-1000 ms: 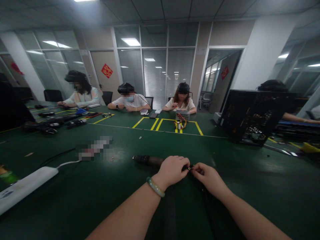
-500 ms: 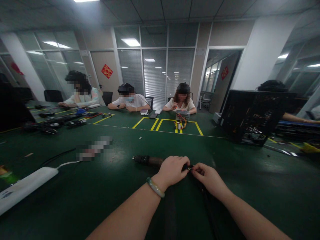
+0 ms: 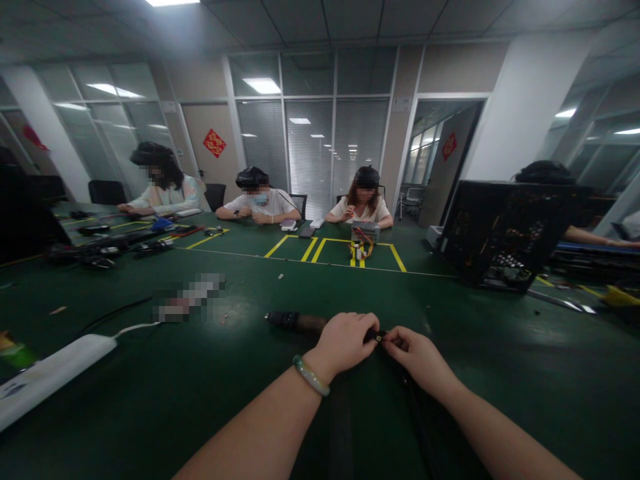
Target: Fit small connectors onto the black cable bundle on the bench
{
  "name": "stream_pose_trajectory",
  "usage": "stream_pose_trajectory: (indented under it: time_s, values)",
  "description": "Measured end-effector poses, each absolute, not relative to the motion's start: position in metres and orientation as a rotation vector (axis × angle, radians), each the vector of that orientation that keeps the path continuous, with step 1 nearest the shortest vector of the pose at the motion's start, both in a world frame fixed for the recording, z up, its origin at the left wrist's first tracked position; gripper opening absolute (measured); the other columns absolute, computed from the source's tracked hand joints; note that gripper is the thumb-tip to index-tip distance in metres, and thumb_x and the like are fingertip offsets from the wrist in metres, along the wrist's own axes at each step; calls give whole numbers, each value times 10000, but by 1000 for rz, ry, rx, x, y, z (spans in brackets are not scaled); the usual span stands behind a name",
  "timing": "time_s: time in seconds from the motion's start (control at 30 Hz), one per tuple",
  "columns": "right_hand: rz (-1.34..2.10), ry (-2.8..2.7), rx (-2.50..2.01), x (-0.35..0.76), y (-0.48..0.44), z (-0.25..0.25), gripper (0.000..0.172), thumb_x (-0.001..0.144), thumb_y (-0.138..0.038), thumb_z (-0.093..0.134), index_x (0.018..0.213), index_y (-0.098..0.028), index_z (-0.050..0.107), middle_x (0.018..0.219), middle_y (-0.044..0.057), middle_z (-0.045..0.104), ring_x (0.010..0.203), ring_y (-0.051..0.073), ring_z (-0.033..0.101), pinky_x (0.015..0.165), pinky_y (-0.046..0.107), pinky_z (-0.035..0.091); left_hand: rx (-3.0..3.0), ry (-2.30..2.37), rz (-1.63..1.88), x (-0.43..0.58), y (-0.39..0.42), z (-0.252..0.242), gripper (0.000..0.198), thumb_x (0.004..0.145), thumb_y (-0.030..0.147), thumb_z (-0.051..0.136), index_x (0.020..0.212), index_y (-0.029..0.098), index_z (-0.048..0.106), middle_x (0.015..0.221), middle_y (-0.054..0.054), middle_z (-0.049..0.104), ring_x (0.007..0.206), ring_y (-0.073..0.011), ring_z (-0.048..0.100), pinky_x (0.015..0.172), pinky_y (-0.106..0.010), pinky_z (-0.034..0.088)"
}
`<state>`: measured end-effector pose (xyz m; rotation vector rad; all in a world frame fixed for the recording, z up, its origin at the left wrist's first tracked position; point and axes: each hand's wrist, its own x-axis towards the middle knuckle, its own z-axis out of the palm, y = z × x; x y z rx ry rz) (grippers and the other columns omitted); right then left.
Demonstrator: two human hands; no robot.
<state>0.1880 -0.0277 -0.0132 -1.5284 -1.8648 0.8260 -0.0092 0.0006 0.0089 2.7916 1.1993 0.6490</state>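
My left hand [image 3: 347, 337], with a jade-like bangle at the wrist, is closed round the rear part of a dark electric screwdriver [image 3: 305, 323]. The tool lies along the green table, its metal tip pointing left. At the tool's back end my right hand [image 3: 410, 350] pinches a black cable plug [image 3: 381, 337] between thumb and fingers, the fingertips of both hands nearly touching. Whether the plug sits fully in the tool cannot be told. From there a black cable [image 3: 417, 413] runs down toward the near table edge, partly hidden by my right hand.
On the left lie a white power strip [image 3: 75, 363] and a blurred-out item. A black computer case [image 3: 505, 233] stands at the right. Across the table sit several people, one behind a power supply [image 3: 365, 231] with loose wires. Yellow tape [image 3: 397, 257] marks the far side.
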Motion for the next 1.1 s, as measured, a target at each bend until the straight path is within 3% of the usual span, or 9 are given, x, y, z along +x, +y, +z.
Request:
stream_pose_trajectory:
  time_s: [0.23, 0.5, 0.67, 1.1]
  values:
    - [865, -1849, -1561, 187, -30, -9, 149, 872, -339, 560, 909, -225, 649, 857, 5, 690, 754, 183, 642, 625, 256, 465, 2821, 1171, 599, -9, 0, 12, 88, 865, 293, 587, 929, 237, 566, 915, 14, 623, 883, -175, 576, 782, -307, 407]
    - [818, -1871, -1513, 186, -28, -11, 148, 866, -326, 551, 880, -213, 645, 824, 1, 688, 747, 178, 635, 638, 249, 450, 2785, 1217, 661, -10, 1, 7, 204, 835, 314, 620, 1005, 242, 534, 925, 11, 620, 866, -185, 575, 763, -308, 409]
    - [794, -1870, -1511, 186, -28, -11, 151, 861, -327, 555, 884, -210, 648, 814, 1, 682, 740, 176, 632, 633, 248, 444, 2808, 1163, 659, -10, 1, 8, 111, 847, 298, 605, 927, 237, 558, 917, 19, 623, 881, -178, 570, 790, -310, 401]
    - [800, -1866, -1549, 188, -27, -14, 168, 865, -349, 557, 902, -215, 653, 827, 2, 688, 739, 173, 630, 617, 239, 439, 2803, 1173, 623, -8, 1, 10, 113, 855, 289, 593, 948, 232, 562, 943, 18, 625, 903, -174, 571, 789, -311, 409]
